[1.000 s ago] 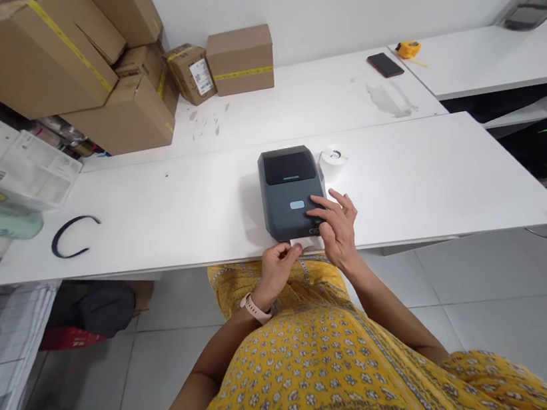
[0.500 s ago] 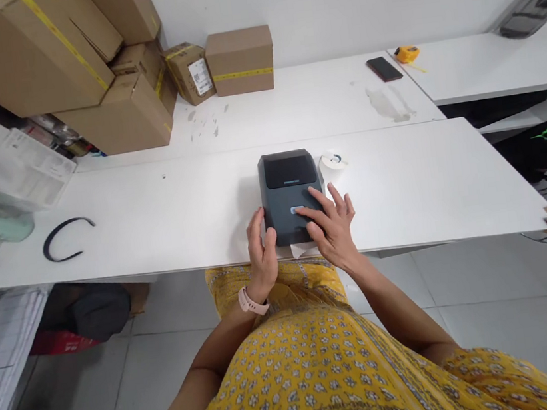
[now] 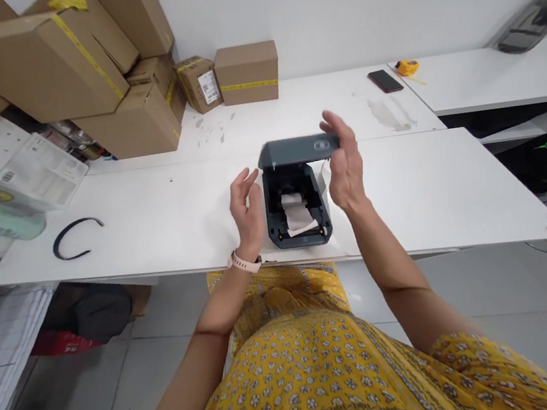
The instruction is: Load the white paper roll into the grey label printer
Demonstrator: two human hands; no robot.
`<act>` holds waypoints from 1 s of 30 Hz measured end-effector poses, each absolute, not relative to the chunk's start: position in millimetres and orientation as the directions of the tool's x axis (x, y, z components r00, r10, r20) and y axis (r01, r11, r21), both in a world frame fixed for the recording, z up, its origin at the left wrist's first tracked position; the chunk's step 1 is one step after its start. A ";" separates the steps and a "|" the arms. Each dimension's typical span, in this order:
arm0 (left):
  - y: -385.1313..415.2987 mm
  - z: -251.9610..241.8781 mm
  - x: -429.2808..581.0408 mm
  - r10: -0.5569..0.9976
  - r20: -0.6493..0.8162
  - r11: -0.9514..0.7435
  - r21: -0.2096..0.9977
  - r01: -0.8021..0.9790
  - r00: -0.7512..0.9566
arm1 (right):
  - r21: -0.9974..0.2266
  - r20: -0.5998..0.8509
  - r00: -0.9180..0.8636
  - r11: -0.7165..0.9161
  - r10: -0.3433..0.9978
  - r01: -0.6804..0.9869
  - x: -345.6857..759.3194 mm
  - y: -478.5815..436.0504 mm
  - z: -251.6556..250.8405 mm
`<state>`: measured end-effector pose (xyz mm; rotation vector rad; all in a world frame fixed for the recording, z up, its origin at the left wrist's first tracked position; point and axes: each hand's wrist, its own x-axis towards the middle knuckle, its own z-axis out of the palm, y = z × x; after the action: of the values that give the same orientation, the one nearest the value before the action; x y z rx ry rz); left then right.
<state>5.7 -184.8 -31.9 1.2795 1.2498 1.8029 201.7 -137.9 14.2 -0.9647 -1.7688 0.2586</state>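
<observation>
A dark grey label printer (image 3: 275, 228) sits near the front edge of the white table with its lid (image 3: 294, 151) raised. Inside lies a strip of white label paper (image 3: 299, 216), its torn end reaching the front roller. My right hand (image 3: 347, 172) grips the lid at its right end, with the fingers partly behind it. To the left of the printer, my left hand (image 3: 247, 212) is held with fingers apart and nothing in it. It wears a pink-strapped watch (image 3: 245, 262) at the wrist. A white label roll (image 3: 325, 170) is mostly hidden behind my right hand.
Cardboard boxes (image 3: 151, 117) are stacked at the back left. A black headband (image 3: 69, 240) lies on the left of the table (image 3: 427, 191). A phone (image 3: 385, 81) and a yellow tape measure (image 3: 406, 67) rest at the back right.
The printer's lid has swung up from closed, showing the inside. My right hand has moved from the lid's button to its raised right end. My left hand has come off the printer's side.
</observation>
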 end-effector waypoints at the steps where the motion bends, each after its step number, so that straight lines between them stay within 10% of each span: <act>1: -174.2 -35.5 4.4 0.857 0.362 -0.350 0.931 0.103 -0.367 | -0.595 0.699 -0.103 0.656 0.707 0.464 198.9 -122.5 24.1; 10: -137.8 -61.7 13.8 0.953 0.118 0.001 0.921 0.391 -0.280 | -0.666 0.613 -0.113 0.589 0.782 0.458 191.6 -0.4 55.8; 17: -147.9 -62.0 10.4 0.978 0.081 0.014 0.893 0.451 -0.192 | -0.465 0.765 -0.106 0.658 0.636 0.593 207.3 -66.6 34.2; 22: -153.2 -53.4 8.3 0.990 0.098 -0.028 0.835 0.549 -0.098 | -0.198 0.169 -0.716 0.735 0.678 0.649 198.4 -99.3 14.3; 30: -149.9 -50.3 -2.7 0.998 0.049 -0.025 0.833 0.552 -0.030 | 0.031 -0.422 -0.709 0.790 0.565 0.612 159.6 -86.9 1.3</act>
<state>-2.7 -149.9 -50.3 1.6383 1.6442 0.9356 159.6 -86.9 1.3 -1.1621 -3.3630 0.2029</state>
